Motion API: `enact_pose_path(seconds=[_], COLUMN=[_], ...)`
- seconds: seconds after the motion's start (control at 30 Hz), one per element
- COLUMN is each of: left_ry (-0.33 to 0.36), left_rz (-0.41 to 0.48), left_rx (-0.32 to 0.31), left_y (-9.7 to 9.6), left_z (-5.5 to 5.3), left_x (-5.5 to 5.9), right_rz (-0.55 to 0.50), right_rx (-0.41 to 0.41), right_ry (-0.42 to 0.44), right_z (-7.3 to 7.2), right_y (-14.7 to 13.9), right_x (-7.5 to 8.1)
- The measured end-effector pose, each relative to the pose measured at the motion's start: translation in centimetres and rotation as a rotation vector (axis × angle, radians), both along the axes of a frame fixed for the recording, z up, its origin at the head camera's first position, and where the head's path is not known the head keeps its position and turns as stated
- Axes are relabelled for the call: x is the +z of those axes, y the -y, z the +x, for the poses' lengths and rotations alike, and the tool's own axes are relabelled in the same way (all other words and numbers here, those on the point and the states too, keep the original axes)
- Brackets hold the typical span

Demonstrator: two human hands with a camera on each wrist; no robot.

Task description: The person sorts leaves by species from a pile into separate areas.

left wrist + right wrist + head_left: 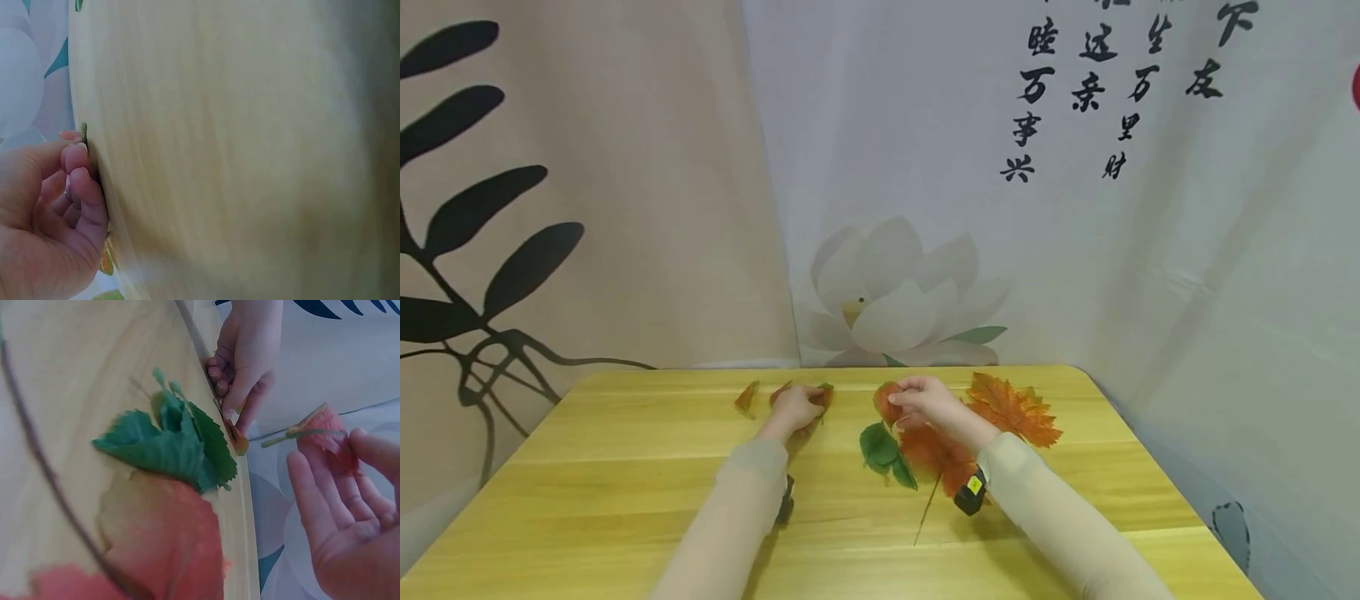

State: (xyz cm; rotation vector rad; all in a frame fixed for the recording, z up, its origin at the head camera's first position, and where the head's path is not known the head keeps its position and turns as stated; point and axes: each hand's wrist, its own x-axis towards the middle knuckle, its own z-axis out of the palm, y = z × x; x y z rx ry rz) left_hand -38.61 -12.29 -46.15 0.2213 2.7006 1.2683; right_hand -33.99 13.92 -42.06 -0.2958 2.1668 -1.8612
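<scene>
Near the table's far edge, my left hand pinches a small orange-and-green artificial leaf between thumb and fingertips. The right wrist view shows that leaf low against the tabletop. A reddish-orange leaf with a green stem is pinched in my right hand, held just off the table. Beneath the right forearm are green leaves and a large orange-red leaf with a long thin stem, partly hidden by the wrist. Left of my left hand lie a small orange leaf and another orange leaf, partly covered.
A large orange maple leaf lies at the back right of the yellow wooden table. Right behind the table's far edge hangs a printed curtain. A black wrist camera sits under the right cuff.
</scene>
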Motion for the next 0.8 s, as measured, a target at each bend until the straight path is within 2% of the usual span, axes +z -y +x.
enact_pose_path(seconds=[0.33,0.43,0.57,0.8], left_ry=[0.03,0.026,0.045,0.011], left_rz=[0.075,0.078,0.127,0.083], left_rx=[0.022,0.033,0.043,0.045], left_y=[-0.4,-0.5,-0.5,-0.3], left_z=[-0.1,-0.1,0.0,0.2], left_x=[-0.8,-0.8,-0.7,-0.2], right_rz=[-0.035,-0.044,-0.051,-0.027], right_rx=[-0.076,-0.081,-0.093,-0.111], right_ry=[0.05,0.064,0.085,0.131], right_z=[-3.1,-4.1,-5.0,-5.9], right_y=[2.0,2.5,3.2,3.9], right_x=[-0.2,-0.5,-0.7,-1.1])
